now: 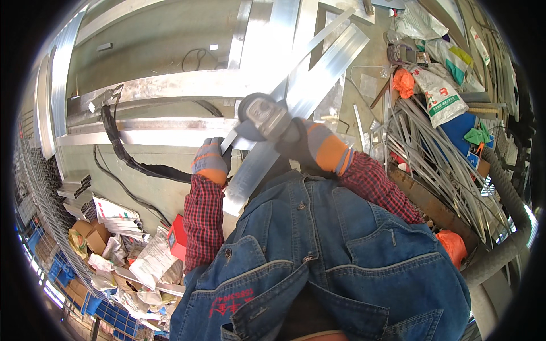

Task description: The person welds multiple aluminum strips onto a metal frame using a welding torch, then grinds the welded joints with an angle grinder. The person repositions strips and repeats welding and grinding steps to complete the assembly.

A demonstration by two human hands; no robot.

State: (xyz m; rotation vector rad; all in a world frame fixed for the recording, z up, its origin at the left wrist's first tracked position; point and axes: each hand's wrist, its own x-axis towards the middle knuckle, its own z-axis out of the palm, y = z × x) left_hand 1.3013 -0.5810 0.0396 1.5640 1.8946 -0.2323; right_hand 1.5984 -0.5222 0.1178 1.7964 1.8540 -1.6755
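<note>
My right hand [325, 146], in a grey and orange glove, is closed round the body of an angle grinder [269, 116]. The grinder's head is tilted over a narrow metal strip [324, 38], and its disc is blurred. My left hand [210, 162], gloved alike, grips the near end of this strip, just left of the grinder; its fingertips are partly hidden. Under the strip a wide, shiny metal profile [247, 179] runs slantwise from near my legs to the far right. Whether the disc touches the strip cannot be made out.
Long metal beams [153, 85] form a frame ahead, with a welding clamp [105, 99] and black cable on it. Thin metal strips [432, 159] lie piled at right beside white sacks [438, 96]. A red box [177, 236] and cluttered packaging stand at left. A thick hose [509, 227] curves at right.
</note>
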